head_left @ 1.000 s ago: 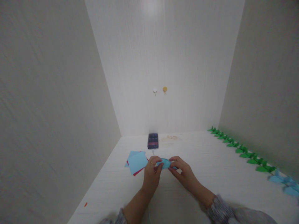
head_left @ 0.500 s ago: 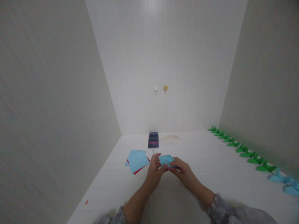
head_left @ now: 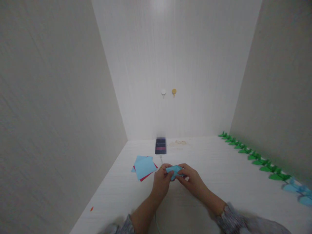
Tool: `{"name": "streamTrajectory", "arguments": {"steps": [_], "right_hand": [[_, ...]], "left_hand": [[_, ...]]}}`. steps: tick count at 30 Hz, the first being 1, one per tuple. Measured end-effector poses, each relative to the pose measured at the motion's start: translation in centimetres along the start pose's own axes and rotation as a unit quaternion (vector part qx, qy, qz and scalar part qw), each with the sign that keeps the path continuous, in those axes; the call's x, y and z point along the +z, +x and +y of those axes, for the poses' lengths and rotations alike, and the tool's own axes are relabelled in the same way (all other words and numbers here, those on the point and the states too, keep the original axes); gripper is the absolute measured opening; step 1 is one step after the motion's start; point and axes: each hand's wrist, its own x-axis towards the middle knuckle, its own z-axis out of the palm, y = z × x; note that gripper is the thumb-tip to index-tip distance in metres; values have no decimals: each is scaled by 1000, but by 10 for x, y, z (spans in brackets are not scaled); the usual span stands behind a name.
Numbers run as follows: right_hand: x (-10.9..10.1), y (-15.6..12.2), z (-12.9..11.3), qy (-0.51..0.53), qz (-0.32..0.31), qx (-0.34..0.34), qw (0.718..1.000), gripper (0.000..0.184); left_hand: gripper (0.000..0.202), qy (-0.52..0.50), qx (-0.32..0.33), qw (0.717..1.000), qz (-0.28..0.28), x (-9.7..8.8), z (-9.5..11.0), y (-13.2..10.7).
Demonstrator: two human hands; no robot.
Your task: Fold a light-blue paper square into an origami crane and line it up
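A small folded piece of light blue paper is held just above the white table between both hands. My left hand pinches its left end, a ring on one finger. My right hand pinches its right end, fingers curled over the paper. Just left of my left hand lies a loose stack of square sheets, light blue on top with red edges showing beneath.
A dark phone stands at the back wall with a white cable running toward me. A row of green folded paper figures lines the right wall, followed by light blue ones. Two hooks hang on the back wall. A red scrap lies at left.
The paper was stretched out wide between the hands; the hands have come closer together and the paper is now bunched into a shorter, folded shape.
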Motion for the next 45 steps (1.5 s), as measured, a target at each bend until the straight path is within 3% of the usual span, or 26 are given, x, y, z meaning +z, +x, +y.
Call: {"name": "streamTrajectory", "arguments": {"steps": [10,20,24,27,30,34,45], "right_hand": [[5,1,-1,-22,96,12,995,6],[6,0,5,-51,84,7,995,12],[9,-2,4,-28,92,39,995,32],[8,-2,3,-7,95,60,994,44],[4,-1,3,-5,90,60,994,30],[0,2,2,17,76,30,996,11],[-2,4,1,45,67,43,996,10]], "left_hand": [[25,13,13,1000,23,2,7,-3],[33,55,34,997,-47,1,6,-4],[36,37,27,997,-64,-1,6,-3],[39,-46,-10,994,-94,1,7,-3],[41,-129,-64,983,-116,3,8,-3],[42,-164,-94,976,-104,2,9,-3],[38,-180,-50,971,-146,3,5,-3]]}}
